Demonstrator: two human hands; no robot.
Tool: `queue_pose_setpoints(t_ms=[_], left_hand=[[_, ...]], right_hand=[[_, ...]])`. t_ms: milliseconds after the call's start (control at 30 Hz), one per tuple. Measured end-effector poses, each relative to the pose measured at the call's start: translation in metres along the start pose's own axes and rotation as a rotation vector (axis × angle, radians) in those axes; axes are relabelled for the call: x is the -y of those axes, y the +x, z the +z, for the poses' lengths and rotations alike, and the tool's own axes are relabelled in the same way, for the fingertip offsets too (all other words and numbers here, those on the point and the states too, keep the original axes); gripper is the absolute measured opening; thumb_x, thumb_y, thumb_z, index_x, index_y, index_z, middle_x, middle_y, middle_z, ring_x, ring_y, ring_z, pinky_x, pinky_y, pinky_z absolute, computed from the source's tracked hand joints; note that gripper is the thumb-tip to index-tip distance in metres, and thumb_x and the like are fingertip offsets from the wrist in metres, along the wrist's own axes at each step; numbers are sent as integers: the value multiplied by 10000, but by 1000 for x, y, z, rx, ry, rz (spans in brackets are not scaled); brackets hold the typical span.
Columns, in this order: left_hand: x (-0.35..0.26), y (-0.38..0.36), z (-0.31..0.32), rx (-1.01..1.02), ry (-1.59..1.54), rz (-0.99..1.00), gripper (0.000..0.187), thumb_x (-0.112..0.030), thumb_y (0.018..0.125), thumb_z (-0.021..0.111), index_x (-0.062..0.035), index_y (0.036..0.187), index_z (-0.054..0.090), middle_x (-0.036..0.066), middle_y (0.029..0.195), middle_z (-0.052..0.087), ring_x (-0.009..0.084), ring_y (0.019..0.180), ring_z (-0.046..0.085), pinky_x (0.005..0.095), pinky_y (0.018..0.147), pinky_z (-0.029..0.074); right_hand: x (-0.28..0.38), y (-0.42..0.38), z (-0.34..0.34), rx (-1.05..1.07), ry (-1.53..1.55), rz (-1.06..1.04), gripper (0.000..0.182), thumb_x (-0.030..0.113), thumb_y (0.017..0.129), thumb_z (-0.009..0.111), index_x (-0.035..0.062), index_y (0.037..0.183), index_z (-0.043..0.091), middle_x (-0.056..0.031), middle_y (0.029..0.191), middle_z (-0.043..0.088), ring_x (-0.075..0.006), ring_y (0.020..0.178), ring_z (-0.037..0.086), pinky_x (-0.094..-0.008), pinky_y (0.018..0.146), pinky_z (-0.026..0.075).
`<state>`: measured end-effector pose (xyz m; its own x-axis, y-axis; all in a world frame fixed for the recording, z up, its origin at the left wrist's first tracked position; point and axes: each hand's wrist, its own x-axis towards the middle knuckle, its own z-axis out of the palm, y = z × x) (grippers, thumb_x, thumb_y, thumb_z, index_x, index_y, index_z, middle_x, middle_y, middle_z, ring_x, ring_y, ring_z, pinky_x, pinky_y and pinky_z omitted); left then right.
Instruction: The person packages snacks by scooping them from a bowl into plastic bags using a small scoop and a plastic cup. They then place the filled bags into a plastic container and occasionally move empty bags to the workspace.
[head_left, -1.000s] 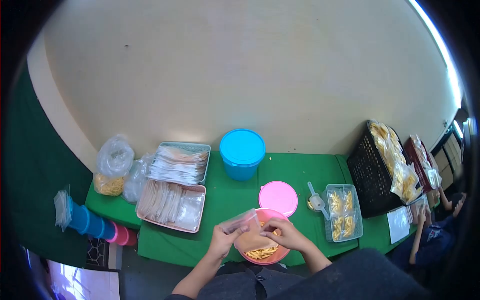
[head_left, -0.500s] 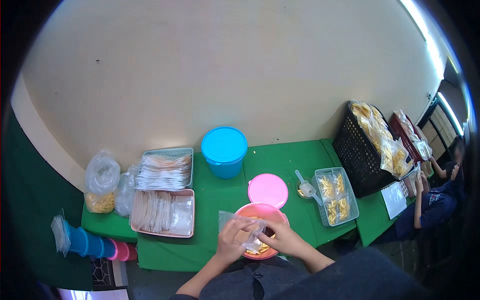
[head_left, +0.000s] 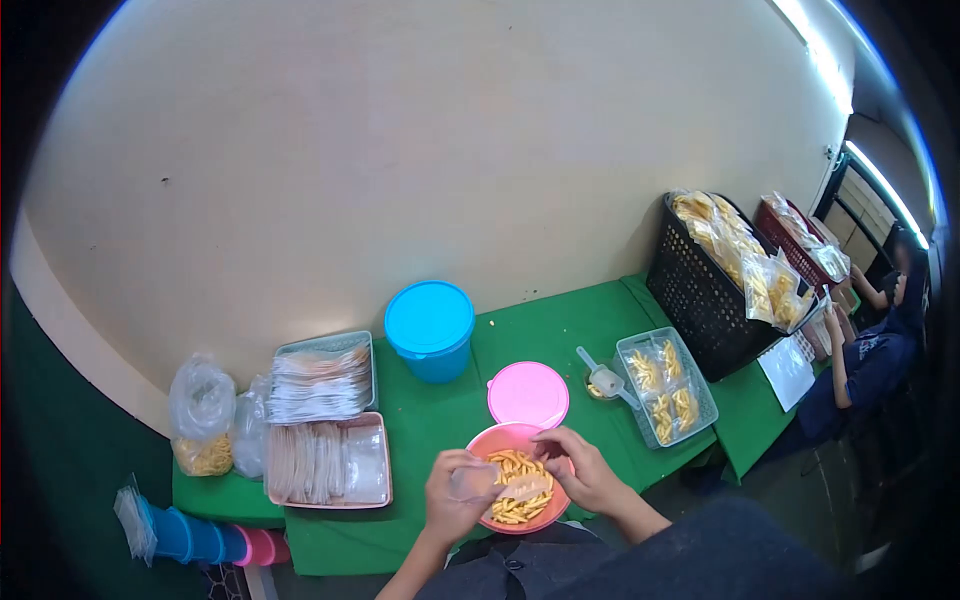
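My left hand [head_left: 458,497] is closed round a clear plastic bag [head_left: 475,481] at the left side of a pink bowl [head_left: 482,441]. Yellow stick-shaped snacks [head_left: 513,510] fill the bowl. Over its right rim is my right hand [head_left: 582,474], its fingers bent toward the snacks; whether they hold anything is hidden. Behind the bowl lies a round pink lid [head_left: 528,395]. A scoop [head_left: 606,380] rests on a small container to the right, beside a clear tray [head_left: 703,412] with several filled bags.
Two baskets of flat bags [head_left: 379,375] [head_left: 388,482] and a blue lidded tub [head_left: 430,330] stand at left. A black basket [head_left: 690,300] of filled bags is at right, near a red basket [head_left: 790,243]. A person [head_left: 878,360] works beyond them.
My hands have moved apart, the left one keeping the bag while the right one has let go of it. More snacks now show in the bowl, and the whole view has shifted.
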<state>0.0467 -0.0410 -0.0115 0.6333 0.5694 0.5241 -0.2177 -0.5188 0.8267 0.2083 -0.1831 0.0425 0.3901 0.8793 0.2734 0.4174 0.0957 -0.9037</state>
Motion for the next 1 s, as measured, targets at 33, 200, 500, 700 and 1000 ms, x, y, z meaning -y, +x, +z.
queue_pose_setpoints(t_ms=[33,200,500,700,1000], left_hand=[[1,2,1,-126,-186,-68,501,-121,678,854,-50,1054,529,100,977,598,207,946,609,359,855,518],[1,2,16,-41,-371,-108,573,-45,687,849,-45,1078,431,115,991,596,201,956,629,341,854,522],[-25,16,31,-197,-752,-351,590,22,701,814,-62,1124,412,115,959,602,202,931,633,332,819,550],[22,-18,-8,-577,-302,-169,460,1,775,737,-81,1107,429,64,1020,537,136,910,555,288,805,472],[68,-19,-60,49,380,-589,521,-108,708,807,-44,1108,480,93,979,613,170,814,585,329,735,491]], right_hand=[[-13,-3,-6,115,-46,-42,610,264,872,680,33,1366,406,-174,1289,498,-278,1097,561,-376,932,461],[-35,-13,41,135,8,-138,814,321,805,755,35,1442,337,-194,1374,464,-332,1232,505,-420,1000,417],[-85,-15,52,215,-10,-58,443,248,798,745,29,1140,570,-147,1068,627,-331,999,612,-420,861,475],[-64,20,21,119,-233,-140,399,252,868,670,25,1180,566,-161,1118,605,-314,1067,577,-407,928,446],[-165,-18,116,776,-469,196,444,124,886,560,38,1316,493,-161,1182,588,-341,1120,547,-438,937,449]])
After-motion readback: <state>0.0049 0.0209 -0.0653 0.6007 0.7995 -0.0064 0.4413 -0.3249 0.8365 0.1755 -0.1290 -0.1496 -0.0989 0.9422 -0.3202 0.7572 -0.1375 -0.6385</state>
